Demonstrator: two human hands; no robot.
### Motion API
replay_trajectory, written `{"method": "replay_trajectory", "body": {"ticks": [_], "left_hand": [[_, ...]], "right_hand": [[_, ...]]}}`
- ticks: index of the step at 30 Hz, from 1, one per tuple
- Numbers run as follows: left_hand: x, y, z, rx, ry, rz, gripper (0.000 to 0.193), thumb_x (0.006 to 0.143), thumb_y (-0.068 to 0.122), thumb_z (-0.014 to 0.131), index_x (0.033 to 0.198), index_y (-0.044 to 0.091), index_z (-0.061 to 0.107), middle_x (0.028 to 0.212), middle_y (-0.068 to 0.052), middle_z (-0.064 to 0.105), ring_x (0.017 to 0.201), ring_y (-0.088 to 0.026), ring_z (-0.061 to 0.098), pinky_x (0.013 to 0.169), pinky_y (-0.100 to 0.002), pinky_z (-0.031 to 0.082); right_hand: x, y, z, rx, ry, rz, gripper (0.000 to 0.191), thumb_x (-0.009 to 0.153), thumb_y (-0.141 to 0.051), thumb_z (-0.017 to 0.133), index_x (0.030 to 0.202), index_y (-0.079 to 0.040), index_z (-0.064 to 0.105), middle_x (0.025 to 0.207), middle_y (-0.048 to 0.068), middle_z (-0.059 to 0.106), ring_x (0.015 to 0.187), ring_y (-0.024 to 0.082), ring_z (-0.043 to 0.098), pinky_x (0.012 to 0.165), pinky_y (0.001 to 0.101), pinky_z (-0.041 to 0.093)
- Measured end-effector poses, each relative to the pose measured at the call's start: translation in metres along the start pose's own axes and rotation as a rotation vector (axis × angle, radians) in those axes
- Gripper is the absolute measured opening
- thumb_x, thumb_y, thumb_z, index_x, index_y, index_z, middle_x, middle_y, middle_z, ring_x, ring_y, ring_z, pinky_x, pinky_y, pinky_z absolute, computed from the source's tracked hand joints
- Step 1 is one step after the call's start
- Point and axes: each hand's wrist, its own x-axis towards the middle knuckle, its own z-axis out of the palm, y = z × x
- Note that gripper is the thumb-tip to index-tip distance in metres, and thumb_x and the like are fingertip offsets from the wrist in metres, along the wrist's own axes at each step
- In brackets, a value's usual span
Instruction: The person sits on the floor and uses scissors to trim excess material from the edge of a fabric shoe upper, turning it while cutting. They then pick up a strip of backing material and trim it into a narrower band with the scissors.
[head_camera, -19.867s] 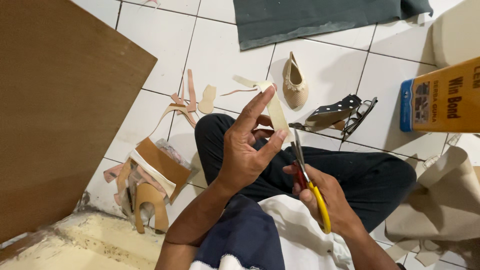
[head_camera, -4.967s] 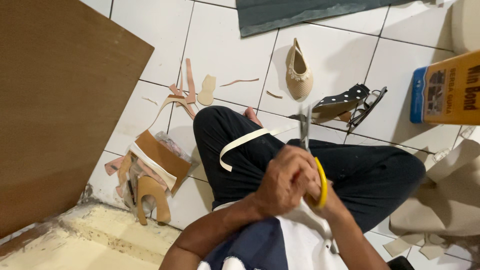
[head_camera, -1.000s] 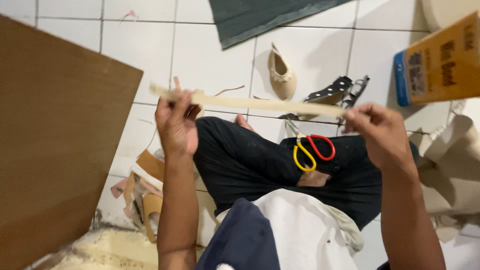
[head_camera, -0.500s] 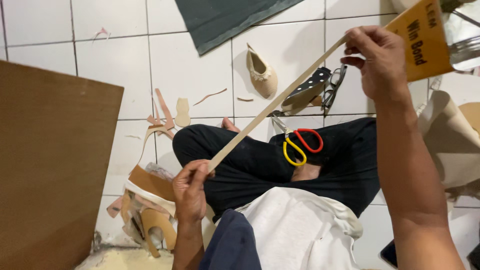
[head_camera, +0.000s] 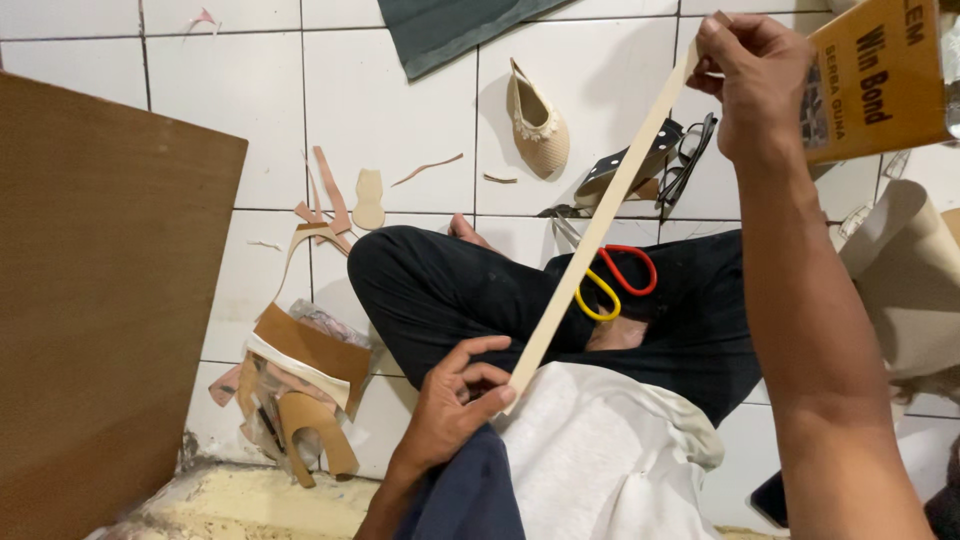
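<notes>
White tiled floor under a seated person. Cream strip (head_camera: 600, 225) runs taut and diagonal over the lap, steeper than a second ago. Left hand (head_camera: 450, 410) fingers pinch its lower end; right hand (head_camera: 750, 80) fingers pinch the top, partly hidden. Scissors (head_camera: 615, 280) lie on the thigh, blades covered.

Shoemaking workshop floor — heel (head_camera: 318, 438), leather scraps (head_camera: 330, 195)
</notes>
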Motion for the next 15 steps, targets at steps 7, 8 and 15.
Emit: {"method": "replay_trajectory", "body": {"ticks": [7,8,15], "left_hand": [[-0.007,0.001,0.011,0.104,-0.082,-0.013,0.054,0.091,0.006,0.073,0.142,0.002,0.054,0.087,-0.004,0.072,0.081,-0.007,0.063,0.076,-0.023,0.052],[-0.009,0.001,0.01,0.112,-0.084,-0.022,0.054,0.091,0.006,0.072,0.142,0.002,0.054,0.086,-0.004,0.073,0.081,-0.008,0.063,0.076,-0.024,0.052],[-0.032,0.007,-0.006,0.152,-0.041,-0.012,0.051,0.091,0.006,0.073,0.138,0.002,0.056,0.084,-0.004,0.072,0.082,-0.008,0.065,0.079,-0.024,0.052]], "right_hand": [[0.011,-0.006,0.003,0.009,-0.032,-0.134,0.009,0.114,-0.009,0.069,0.107,-0.005,0.073,0.096,0.008,0.075,0.086,0.017,0.077,0.085,0.0388,0.065],[0.012,-0.006,0.001,-0.008,-0.025,-0.15,0.008,0.113,-0.008,0.067,0.107,-0.005,0.073,0.097,0.008,0.076,0.086,0.017,0.077,0.087,0.0389,0.065],[0.023,-0.014,-0.01,-0.038,0.022,-0.238,0.014,0.117,-0.008,0.072,0.106,0.0,0.074,0.09,0.011,0.071,0.076,0.018,0.068,0.078,0.0351,0.06]]}}
